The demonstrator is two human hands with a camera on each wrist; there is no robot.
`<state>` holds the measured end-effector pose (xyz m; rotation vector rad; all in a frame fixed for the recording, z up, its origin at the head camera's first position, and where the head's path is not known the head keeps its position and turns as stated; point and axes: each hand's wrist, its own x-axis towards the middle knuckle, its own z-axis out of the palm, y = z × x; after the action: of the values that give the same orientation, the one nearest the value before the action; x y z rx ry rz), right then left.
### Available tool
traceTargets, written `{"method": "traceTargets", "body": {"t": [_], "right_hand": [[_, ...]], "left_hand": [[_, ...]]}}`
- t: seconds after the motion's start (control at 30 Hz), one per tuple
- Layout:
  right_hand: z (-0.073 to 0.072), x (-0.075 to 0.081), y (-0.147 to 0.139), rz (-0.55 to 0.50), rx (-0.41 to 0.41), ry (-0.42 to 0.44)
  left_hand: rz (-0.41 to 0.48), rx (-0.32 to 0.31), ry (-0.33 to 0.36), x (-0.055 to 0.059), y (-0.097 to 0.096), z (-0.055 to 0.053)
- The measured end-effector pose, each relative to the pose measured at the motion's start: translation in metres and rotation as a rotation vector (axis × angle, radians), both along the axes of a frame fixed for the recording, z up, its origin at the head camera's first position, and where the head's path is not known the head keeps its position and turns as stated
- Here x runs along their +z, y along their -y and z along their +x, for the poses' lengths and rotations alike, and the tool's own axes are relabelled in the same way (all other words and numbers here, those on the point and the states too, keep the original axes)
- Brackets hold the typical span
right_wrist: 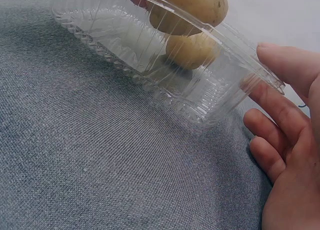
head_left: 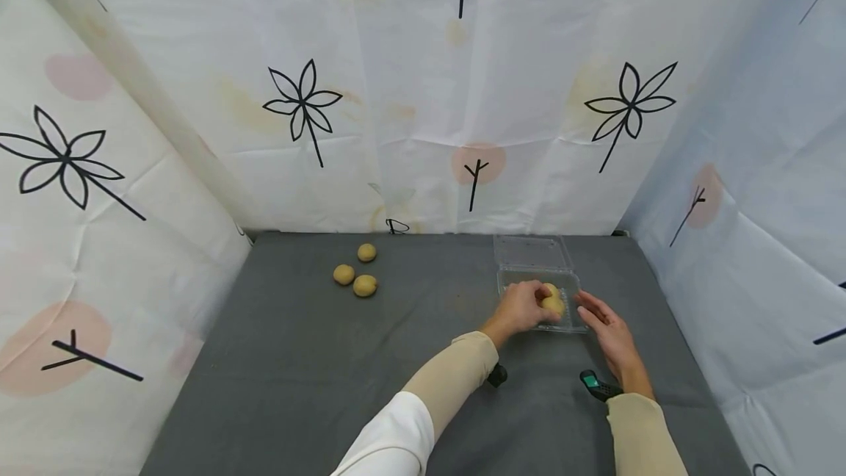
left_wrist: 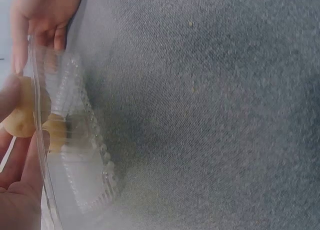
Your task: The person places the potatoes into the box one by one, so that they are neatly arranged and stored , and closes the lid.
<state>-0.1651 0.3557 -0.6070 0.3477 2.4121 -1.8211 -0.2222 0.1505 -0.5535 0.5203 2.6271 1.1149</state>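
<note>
My left hand (head_left: 522, 307) pinches a yellow potato (right_wrist: 200, 7) between thumb and fingers, just over the rim of a clear plastic container (head_left: 562, 327). Inside, on the container's floor, lies a second potato (right_wrist: 190, 51), seen through the ribbed wall in both wrist views. At the right end, my right hand (head_left: 611, 340) holds the container's rim, thumb on the upper side and fingers bent against the outside. The hinged lid (head_left: 532, 252) is folded back, away from me.
Three more potatoes (head_left: 365, 285) sit in a loose group at the back left of the grey cloth-covered table (head_left: 297, 388). Patterned white curtains (head_left: 396, 57) hang behind the table and along both sides.
</note>
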Motion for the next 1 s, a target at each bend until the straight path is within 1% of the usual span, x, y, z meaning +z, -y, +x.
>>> {"method": "traceTargets", "body": {"t": [0.13, 0.33, 0.57, 0.67, 0.8, 1.0], "right_hand": [[-0.0005, 0.0017, 0.0, 0.006, 0.003, -0.002], [-0.0014, 0.0024, 0.0004, 0.019, 0.006, -0.009], [-0.0015, 0.0025, 0.001, 0.01, 0.005, -0.021], [-0.001, 0.0026, 0.0005, 0.009, 0.01, -0.013], [-0.0005, 0.002, 0.0007, -0.005, 0.004, -0.009], [0.0019, 0.0011, -0.0006, 0.026, 0.017, -0.022]], "left_hand": [[0.007, -0.004, 0.012, 0.0001, -0.0015, 0.0012], [0.026, 0.009, 0.038, 0.0003, -0.0022, 0.0023], [0.127, -0.001, 0.044, 0.0039, -0.0014, 0.0], [0.123, -0.015, 0.047, 0.0056, -0.0003, 0.0006], [0.109, -0.018, 0.052, 0.0063, 0.0014, 0.0016], [0.111, -0.022, 0.058, 0.0094, 0.0039, 0.0033]]}}
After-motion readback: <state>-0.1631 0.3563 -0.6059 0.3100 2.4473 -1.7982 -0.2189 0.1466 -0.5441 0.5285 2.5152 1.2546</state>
